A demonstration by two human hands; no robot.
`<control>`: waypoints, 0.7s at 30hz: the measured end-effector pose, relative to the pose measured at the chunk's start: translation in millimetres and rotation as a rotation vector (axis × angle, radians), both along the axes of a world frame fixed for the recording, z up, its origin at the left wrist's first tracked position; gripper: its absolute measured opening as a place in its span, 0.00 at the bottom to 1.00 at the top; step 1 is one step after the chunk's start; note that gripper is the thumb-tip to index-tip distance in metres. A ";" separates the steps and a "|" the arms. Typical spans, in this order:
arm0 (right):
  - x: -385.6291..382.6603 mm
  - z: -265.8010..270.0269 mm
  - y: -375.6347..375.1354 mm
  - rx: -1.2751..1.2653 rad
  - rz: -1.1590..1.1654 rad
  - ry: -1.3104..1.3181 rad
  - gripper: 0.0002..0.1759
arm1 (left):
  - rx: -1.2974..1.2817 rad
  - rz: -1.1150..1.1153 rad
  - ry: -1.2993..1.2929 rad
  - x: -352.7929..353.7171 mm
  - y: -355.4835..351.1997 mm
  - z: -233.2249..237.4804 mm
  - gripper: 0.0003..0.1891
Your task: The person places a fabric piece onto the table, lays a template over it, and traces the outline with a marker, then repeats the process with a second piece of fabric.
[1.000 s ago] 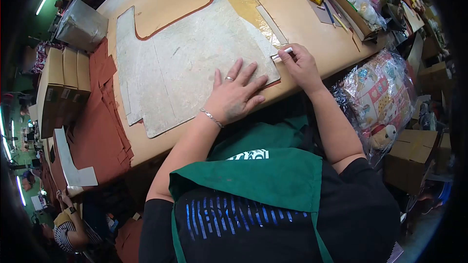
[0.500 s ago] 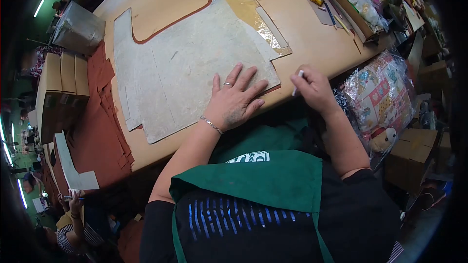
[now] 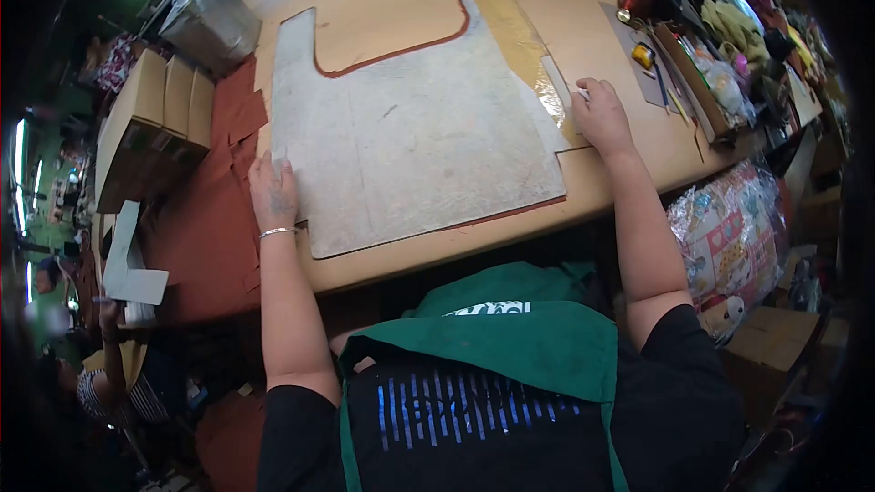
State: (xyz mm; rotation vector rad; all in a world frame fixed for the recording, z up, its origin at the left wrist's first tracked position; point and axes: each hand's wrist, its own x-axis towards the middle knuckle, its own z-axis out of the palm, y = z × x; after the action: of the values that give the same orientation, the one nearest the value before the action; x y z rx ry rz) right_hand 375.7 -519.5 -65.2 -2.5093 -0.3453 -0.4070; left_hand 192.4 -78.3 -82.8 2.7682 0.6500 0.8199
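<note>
Left hand (image 3: 274,193) at flat grey panel (image 3: 415,141)'s left edge, grip unclear. Right hand (image 3: 602,117) pinches short white stick (image 3: 583,94) at right edge.

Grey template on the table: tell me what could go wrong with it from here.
The grey template could slide over the reddish-brown material showing beneath its near edge, since the left hand and right hand are only at its opposite sides. The white stick in the right hand might leave a stray mark if it brushes something.
</note>
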 end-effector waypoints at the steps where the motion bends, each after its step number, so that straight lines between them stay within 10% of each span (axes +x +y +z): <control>1: 1.2 -0.2 5.1 -0.018 -0.013 0.019 0.13 | 0.016 0.062 0.040 -2.2 -0.7 2.2 0.22; 21: -33.4 -0.8 -5.5 -0.050 -0.032 0.043 0.15 | -0.057 0.110 0.236 -38.0 -44.5 33.3 0.19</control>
State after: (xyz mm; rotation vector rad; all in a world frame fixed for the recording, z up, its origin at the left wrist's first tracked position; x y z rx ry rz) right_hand 342.3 -525.0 -66.0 -2.5709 -0.3020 -0.3611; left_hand 154.3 -122.7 -49.5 2.8216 0.8584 0.4877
